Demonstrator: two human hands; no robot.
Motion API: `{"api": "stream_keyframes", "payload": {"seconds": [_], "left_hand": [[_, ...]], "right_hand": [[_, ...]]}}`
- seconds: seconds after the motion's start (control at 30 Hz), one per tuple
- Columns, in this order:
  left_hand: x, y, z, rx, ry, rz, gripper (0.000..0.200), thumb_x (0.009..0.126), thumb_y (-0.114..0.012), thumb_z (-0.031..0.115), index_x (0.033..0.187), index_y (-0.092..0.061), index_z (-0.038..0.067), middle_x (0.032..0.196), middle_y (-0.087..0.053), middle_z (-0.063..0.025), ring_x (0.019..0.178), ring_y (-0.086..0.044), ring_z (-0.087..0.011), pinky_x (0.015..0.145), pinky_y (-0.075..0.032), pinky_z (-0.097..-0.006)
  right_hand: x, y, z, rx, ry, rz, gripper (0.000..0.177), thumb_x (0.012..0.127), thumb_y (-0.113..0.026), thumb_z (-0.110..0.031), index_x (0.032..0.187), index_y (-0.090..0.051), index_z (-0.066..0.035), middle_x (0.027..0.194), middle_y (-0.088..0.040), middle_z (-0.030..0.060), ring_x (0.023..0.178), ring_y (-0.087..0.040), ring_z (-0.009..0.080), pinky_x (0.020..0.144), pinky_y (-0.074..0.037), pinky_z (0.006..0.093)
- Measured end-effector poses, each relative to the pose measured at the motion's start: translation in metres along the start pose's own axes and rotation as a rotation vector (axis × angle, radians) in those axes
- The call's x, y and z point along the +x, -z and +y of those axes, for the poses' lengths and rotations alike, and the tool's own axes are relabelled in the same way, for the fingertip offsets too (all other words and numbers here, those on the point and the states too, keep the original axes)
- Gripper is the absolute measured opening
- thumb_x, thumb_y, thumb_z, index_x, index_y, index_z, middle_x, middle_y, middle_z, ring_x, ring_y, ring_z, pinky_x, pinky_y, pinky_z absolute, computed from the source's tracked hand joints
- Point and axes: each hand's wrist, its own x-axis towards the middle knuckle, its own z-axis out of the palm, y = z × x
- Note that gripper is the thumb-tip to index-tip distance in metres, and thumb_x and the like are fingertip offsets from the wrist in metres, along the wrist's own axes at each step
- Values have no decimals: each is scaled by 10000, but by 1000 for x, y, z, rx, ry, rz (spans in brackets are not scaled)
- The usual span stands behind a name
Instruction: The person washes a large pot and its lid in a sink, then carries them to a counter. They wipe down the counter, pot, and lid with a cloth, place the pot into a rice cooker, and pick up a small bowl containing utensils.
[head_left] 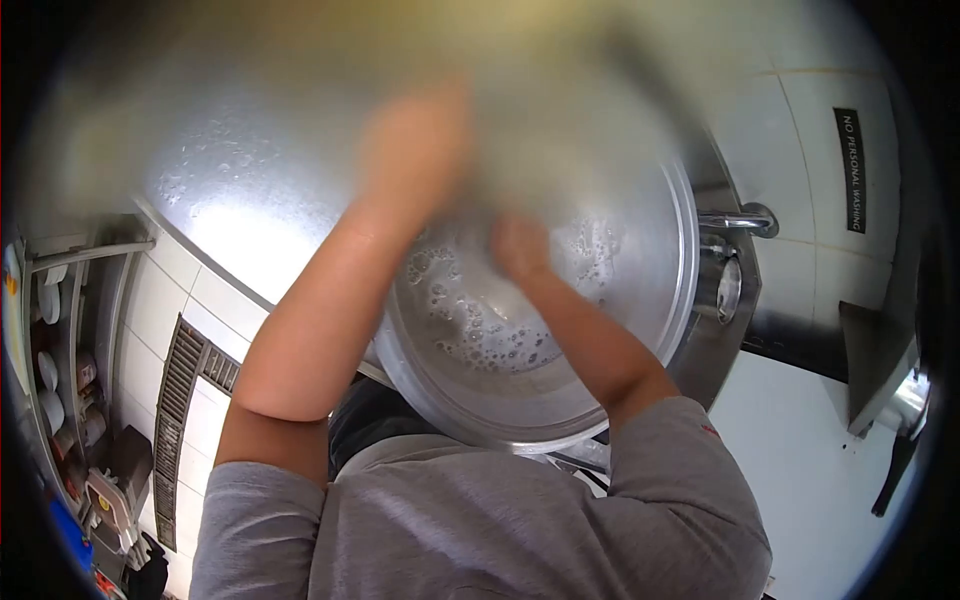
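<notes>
A big round metal pot (440, 415) stands in front of me with foamy water (505, 340) inside. My left hand (420, 135) is raised over the pot's far left side; blur smears its fingers. Lower down, inside the pot's outline, my right hand (520, 247) looks curled closed. A pale haze across the top of the view covers its fingertips, so anything in it is hidden. Whatever lies between or beyond the two hands is also lost in that haze.
A wet steel counter (240, 240) lies left of the pot. At the right are a tap (740, 220), a small metal container (728, 288) and a wall sign (851, 170). Shelves with dishes (50, 370) stand far left, near a floor drain grate (180, 420).
</notes>
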Motion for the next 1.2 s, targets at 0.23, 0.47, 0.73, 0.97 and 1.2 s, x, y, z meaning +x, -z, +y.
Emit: {"api": "stream_keyframes", "payload": {"seconds": [0.23, 0.47, 0.73, 0.97, 1.2], "left_hand": [[1, -4, -6, 14, -15, 36, 510, 832, -566, 112, 1321, -426, 153, 1015, -632, -170, 956, -610, -328, 806, -497, -426], [4, -7, -11, 8, -54, -7, 533, 813, -544, 62, 1324, -423, 156, 1029, -632, -156, 958, -611, -317, 806, -501, -420], [5, -10, -10, -39, -49, 10, 560, 786, -508, 3, 1324, -430, 138, 1031, -630, -167, 947, -617, -325, 810, -503, -415], [7, -15, -10, -33, -27, 89, 582, 762, -513, -4, 1324, -434, 129, 1010, -635, -175, 928, -622, -330, 801, -503, -412], [2, -21, -8, -31, -43, 61, 564, 771, -494, 4, 1320, -436, 123, 1037, -628, -177, 960, -612, -331, 817, -496, -415]], "right_hand": [[71, -14, 61, 7, -174, -180, 148, 818, -471, -131, 904, -574, -69, 850, -640, 215, 786, -628, 378, 708, -481, 483], [57, 10, 42, -79, -88, -163, 214, 807, -477, -132, 973, -592, -60, 899, -654, 186, 863, -626, 360, 749, -484, 464], [29, 21, 27, -148, 30, -139, 208, 808, -472, -129, 938, -615, -54, 920, -651, 197, 886, -627, 360, 754, -490, 455], [37, 34, 19, -191, -32, -43, 219, 811, -478, -129, 976, -598, -52, 944, -651, 191, 912, -623, 359, 787, -491, 444], [44, 44, 6, -9, -163, -249, 247, 822, -495, -201, 976, -636, -70, 964, -655, 183, 914, -630, 348, 785, -493, 453]]}}
